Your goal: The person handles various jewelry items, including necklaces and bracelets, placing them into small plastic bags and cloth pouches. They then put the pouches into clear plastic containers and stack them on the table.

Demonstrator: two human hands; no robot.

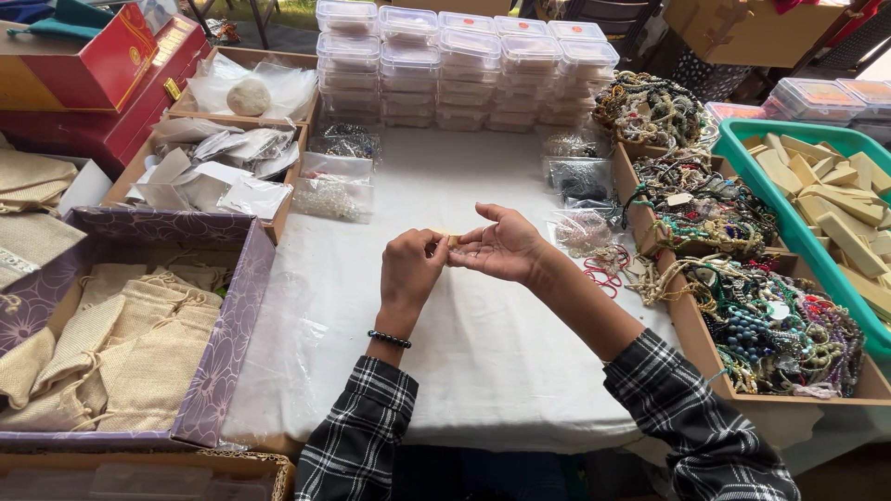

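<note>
My left hand [412, 269] and my right hand [502, 246] meet above the white tablecloth [464, 343] at the centre. Between their fingertips sits a small pale wooden piece [451, 238], pinched by both hands. My right palm faces up, fingers spread; my left fingers curl around the piece. A black bead bracelet [389, 339] circles my left wrist. Both sleeves are black-and-white plaid.
Stacked clear plastic boxes [469, 65] stand at the back. Wooden trays of beaded jewellery [742, 306] line the right, beside a teal basket of wooden pieces [835, 204]. A purple box of burlap pouches [121, 343] lies left, with trays of plastic bags [209, 172] and red boxes [93, 74] behind.
</note>
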